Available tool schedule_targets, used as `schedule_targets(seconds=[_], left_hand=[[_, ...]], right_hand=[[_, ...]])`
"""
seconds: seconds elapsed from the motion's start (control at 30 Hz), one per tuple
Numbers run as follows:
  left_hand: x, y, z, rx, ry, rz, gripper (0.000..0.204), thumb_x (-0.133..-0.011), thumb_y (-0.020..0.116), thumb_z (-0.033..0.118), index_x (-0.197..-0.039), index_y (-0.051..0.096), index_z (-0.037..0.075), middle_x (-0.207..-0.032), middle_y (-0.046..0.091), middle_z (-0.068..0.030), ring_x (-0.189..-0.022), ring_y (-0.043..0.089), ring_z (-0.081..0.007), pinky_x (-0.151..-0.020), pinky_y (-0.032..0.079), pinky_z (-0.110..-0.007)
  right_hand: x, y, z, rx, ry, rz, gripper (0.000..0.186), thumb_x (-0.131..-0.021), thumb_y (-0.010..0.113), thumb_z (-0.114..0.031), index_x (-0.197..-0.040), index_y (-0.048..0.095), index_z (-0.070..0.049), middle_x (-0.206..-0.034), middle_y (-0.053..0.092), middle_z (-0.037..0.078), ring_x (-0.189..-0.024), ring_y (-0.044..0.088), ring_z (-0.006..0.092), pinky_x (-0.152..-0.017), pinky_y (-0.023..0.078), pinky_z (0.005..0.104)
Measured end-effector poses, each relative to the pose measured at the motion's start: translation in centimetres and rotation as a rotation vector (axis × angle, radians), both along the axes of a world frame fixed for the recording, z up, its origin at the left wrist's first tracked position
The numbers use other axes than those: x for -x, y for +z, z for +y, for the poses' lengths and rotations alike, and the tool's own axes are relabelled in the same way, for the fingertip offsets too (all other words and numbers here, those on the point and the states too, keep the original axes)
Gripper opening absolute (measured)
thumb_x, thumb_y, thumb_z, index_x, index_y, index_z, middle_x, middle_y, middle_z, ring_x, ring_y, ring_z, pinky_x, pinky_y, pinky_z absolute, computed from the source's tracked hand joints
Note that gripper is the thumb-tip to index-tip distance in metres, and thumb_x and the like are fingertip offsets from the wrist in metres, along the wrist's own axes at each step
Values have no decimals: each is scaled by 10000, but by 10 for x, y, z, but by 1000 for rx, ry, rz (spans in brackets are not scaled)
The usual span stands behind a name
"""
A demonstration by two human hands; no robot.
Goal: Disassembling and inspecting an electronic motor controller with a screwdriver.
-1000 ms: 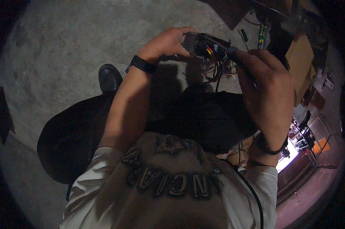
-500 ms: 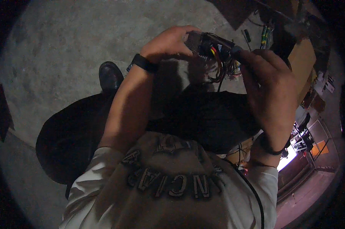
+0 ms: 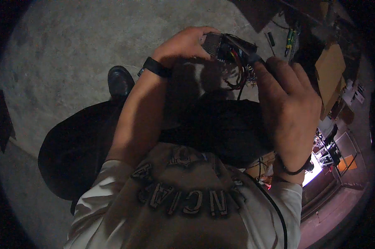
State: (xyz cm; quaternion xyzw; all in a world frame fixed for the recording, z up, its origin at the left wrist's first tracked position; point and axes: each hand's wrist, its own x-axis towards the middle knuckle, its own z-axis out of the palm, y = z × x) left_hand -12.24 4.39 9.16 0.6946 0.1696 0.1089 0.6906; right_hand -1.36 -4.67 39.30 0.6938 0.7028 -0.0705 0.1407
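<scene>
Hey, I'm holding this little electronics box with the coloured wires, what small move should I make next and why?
Probably steady the electronics box with your left hand and ease your right hand fingers closer along the coloured wires. The left hand grips the box's end, and the wires hang in a loose loop beside the right fingertips.

both forearms rise from the lower edge, elbows bent, and meet near the top of the view. the left hand (image 3: 185,43) is raised with its wrist bent, fingers curled over and closed in a grip, back of the hand upward. the right hand (image 3: 289,103) is just beside it, its back toward the camera, fingers pointing up and pinched together.
</scene>
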Motion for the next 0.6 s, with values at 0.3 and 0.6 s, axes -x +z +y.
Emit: schedule_targets(seconds=[0.3,0.6], left_hand=[[-3,-8,-1,11,-26,18,734,-667,913,211,-1330,637,57,-1157,745,-148,-1075,707,-290,-949,551,-376],[-6,-15,-2,-16,4,-20,737,-659,915,217,-1327,641,69,-1172,745,-139,-1088,707,-291,-955,551,-386]], right_hand=[[-2,-4,-1,10,-26,19,300,-775,728,-23,-1070,755,-68,-1063,702,76,-878,652,273,-718,544,394],[-2,-7,-2,7,-34,-3,278,-786,731,-24,-1059,758,-67,-1056,701,85,-858,639,271,-707,533,399]])
